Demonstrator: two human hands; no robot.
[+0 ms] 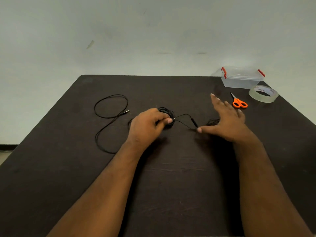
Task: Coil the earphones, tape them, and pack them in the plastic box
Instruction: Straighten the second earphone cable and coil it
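Note:
Black earphones lie on the dark table, partly bundled at the middle. My left hand grips the bundled part with curled fingers. A thin strand with an inline remote runs from there to my right hand, which is spread flat with straight fingers, its thumb tip touching the strand. The loose tail loops out to the left and ends in a plug. The clear plastic box with red latches stands lidded at the back right, with the tape roll beside it.
Orange-handled scissors lie just behind my right hand, in front of the box. The table's far edge meets a pale wall. The cable loop covers part of the left side of the table.

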